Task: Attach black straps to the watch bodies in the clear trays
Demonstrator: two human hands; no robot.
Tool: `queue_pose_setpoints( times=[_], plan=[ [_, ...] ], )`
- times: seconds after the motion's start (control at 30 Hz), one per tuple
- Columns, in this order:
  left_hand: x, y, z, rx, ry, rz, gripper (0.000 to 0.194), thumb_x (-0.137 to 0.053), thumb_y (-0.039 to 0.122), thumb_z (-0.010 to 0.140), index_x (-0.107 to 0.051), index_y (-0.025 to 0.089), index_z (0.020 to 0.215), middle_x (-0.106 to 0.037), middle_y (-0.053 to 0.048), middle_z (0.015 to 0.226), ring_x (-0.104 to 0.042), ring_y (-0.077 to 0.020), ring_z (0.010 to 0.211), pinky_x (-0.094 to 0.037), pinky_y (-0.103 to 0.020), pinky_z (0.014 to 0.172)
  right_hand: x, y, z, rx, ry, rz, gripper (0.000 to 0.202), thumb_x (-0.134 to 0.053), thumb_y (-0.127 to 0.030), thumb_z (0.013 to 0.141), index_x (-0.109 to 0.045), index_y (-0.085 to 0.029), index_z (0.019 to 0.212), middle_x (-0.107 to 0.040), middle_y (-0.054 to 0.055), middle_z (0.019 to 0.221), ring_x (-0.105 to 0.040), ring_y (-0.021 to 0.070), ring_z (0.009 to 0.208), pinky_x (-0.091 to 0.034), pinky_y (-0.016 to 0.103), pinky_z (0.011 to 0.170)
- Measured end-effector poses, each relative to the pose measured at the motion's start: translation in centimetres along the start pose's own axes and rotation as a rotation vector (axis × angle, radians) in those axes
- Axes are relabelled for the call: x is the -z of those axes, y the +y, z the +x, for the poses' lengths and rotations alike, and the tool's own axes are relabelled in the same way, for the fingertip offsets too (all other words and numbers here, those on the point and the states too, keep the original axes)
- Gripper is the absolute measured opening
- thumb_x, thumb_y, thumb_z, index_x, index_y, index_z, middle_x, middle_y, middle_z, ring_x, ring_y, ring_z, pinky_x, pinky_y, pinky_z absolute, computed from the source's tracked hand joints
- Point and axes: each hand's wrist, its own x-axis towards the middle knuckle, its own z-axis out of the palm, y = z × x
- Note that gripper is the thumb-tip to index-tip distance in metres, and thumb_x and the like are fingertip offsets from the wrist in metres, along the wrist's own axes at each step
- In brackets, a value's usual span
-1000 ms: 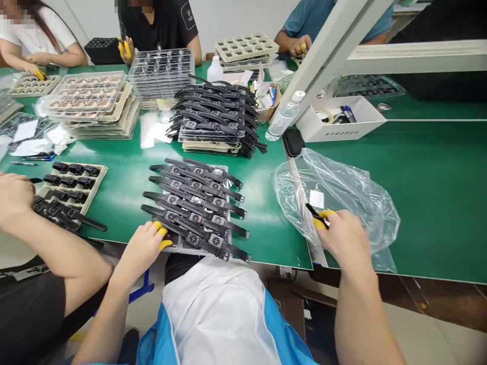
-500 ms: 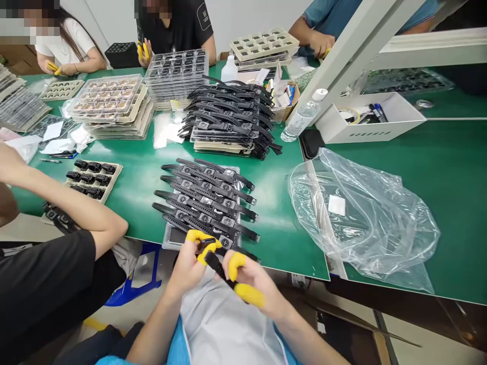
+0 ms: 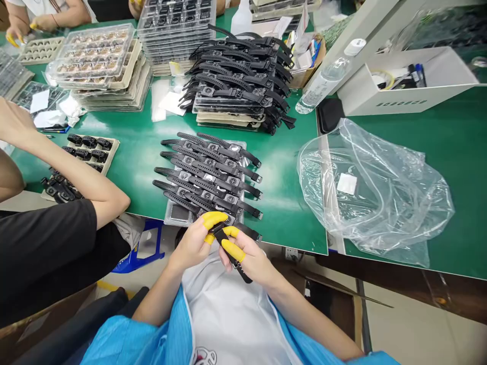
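Both of my hands wear yellow finger covers and meet just below the table's front edge. My left hand (image 3: 196,242) grips the upper end of a black watch (image 3: 220,234). Lower down, the fingers of my right hand (image 3: 245,251) are closed on its strap, whose free end hangs toward my lap. Directly beyond my hands, a clear tray (image 3: 175,215) bears rows of black watches (image 3: 208,178), backs up, with straps stretched out flat. Part of the tray's near edge is hidden behind my fingers.
Behind the tray rises a tall stack of strapped watches (image 3: 238,76). A bottle (image 3: 331,76), a white box (image 3: 411,94) and a plastic bag (image 3: 376,187) are to the right. A co-worker's arm (image 3: 76,167) reaches over a watch tray (image 3: 112,152) at left.
The view has tilted downward. My right hand has closed in on the watch strap and drawn nearer my left; its thumb and finger, spread before, now pinch the strap.
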Motion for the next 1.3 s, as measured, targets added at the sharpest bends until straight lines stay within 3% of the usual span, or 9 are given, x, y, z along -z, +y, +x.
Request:
queue_pose_setpoints(
  times=[0.17,0.53,0.9,1.13,1.3],
  plan=[
    [0.1,-0.2,0.0,-0.076,-0.038,0.006,0.053,-0.047,0.007,0.100,-0.057,0.025,0.149,-0.069,-0.011,0.139,-0.064,-0.0242,0.134,-0.055,-0.044,0.114,0.1,0.5,-0.1,-0.014,-0.026,0.003,0.046,-0.065,-0.064,0.098,-0.056,-0.021,0.109,-0.058,-0.009,0.052,-0.045,0.0113,0.042,-0.036,0.026,0.049],
    [0.2,-0.2,-0.3,-0.089,-0.072,-0.003,0.050,-0.044,0.008,0.101,-0.057,0.023,0.146,-0.069,-0.012,0.138,-0.066,-0.0233,0.130,-0.057,-0.042,0.110,0.3,0.4,0.0,-0.017,-0.062,0.024,0.040,-0.066,-0.059,0.099,-0.056,-0.020,0.102,-0.060,-0.008,0.051,-0.045,0.0109,0.042,-0.038,0.026,0.051],
    [-0.6,-0.2,-0.5,-0.094,-0.005,0.134,0.050,-0.045,0.012,0.103,-0.051,0.023,0.152,-0.066,-0.014,0.133,-0.064,-0.0267,0.127,-0.056,-0.044,0.108,-0.1,0.7,0.2,-0.013,0.087,0.209,0.040,-0.072,-0.059,0.092,-0.059,-0.022,0.098,-0.054,-0.009,0.045,-0.038,0.0111,0.038,-0.034,0.026,0.046],
    [0.6,0.4,-0.2,-0.142,-0.139,0.090,0.056,-0.042,0.021,0.106,-0.039,0.022,0.162,-0.060,-0.017,0.139,-0.059,-0.0304,0.129,-0.054,-0.048,0.109,-0.4,0.9,0.2,-0.009,0.109,0.292,0.035,-0.072,-0.054,0.093,-0.059,-0.022,0.095,-0.048,-0.010,0.043,-0.034,0.0102,0.036,-0.032,0.026,0.044],
    [0.9,0.6,-0.1,-0.142,-0.132,0.299,0.053,-0.049,0.023,0.101,-0.049,0.019,0.154,-0.065,-0.016,0.126,-0.062,-0.0305,0.120,-0.054,-0.050,0.107,-0.2,0.6,0.3,-0.047,0.110,0.284,0.033,-0.072,-0.051,0.093,-0.058,-0.021,0.094,-0.049,-0.010,0.043,-0.034,0.0096,0.037,-0.030,0.025,0.045]
  ],
)
